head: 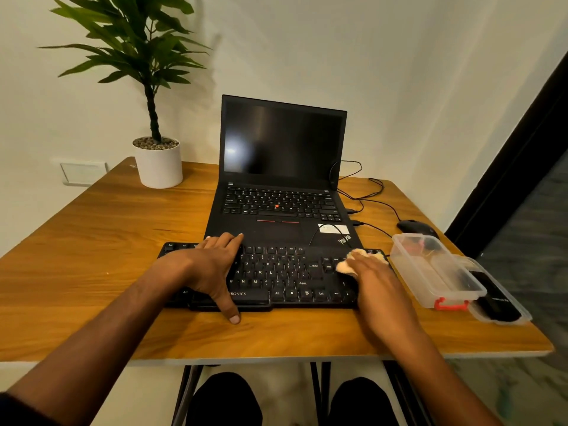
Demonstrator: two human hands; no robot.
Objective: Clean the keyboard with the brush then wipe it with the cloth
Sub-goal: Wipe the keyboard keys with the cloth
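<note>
While the left hand (215,265) lies flat, steadying the keyboard (276,275) on the desk (92,241), the right hand (373,281) presses the cloth (347,265) onto keys under its fingertips. Wiping seems underway; next, probably sweep toward the left hand.

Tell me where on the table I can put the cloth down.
Bare wood lies on the table left of the keyboard, in front of the plant pot. The right side is crowded: plastic box, mouse, cables.
</note>
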